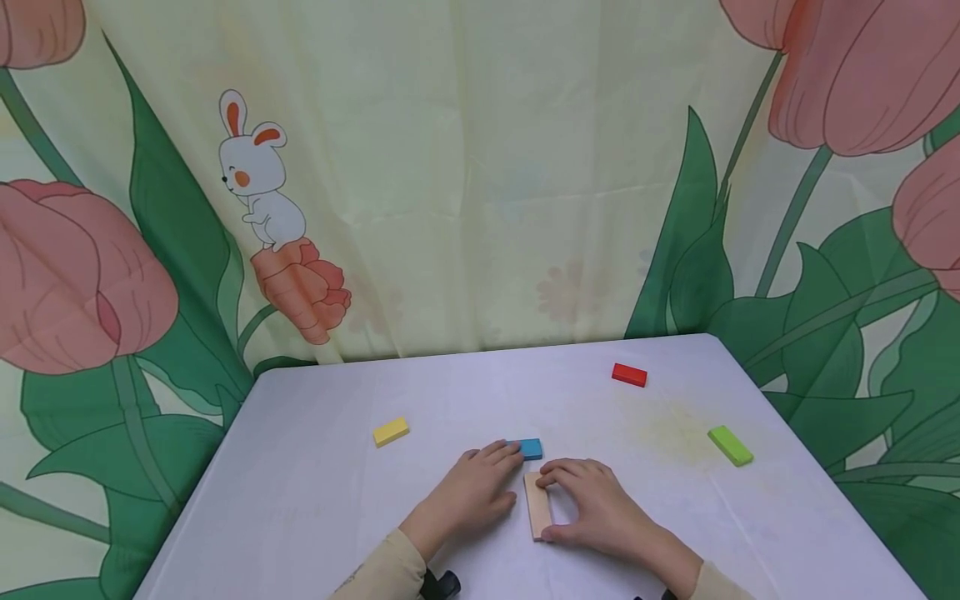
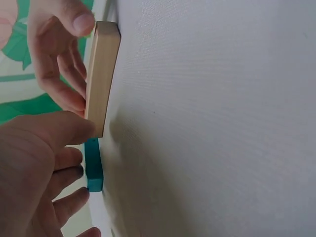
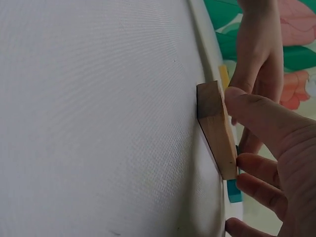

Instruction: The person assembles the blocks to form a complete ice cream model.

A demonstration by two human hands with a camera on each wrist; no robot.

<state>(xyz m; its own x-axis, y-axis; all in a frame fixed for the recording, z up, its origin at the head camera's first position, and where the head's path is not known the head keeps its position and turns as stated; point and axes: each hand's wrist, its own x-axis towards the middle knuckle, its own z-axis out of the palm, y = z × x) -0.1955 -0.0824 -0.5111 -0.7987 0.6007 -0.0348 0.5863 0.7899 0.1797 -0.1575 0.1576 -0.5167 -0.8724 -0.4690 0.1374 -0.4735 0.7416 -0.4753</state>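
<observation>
A plain wooden block (image 1: 537,508) lies flat on the white-covered table, pointing away from me. My right hand (image 1: 596,508) spans its length and grips it, thumb at the near end and fingertips at the far end; the right wrist view also shows this wooden block (image 3: 217,131) between thumb and fingers. Just beyond it lies a blue block (image 1: 532,449), set crosswise. My left hand (image 1: 472,492) rests its loosely bent fingertips at the blue block's left end, which they partly cover. Its thumb sits beside the wooden block, and I cannot tell whether they touch.
A yellow block (image 1: 391,432) lies to the left on the table. Toward the back right is a red block (image 1: 629,375), and a green block (image 1: 730,446) lies near the right edge. A printed curtain (image 1: 510,183) hangs behind the table (image 1: 315,500).
</observation>
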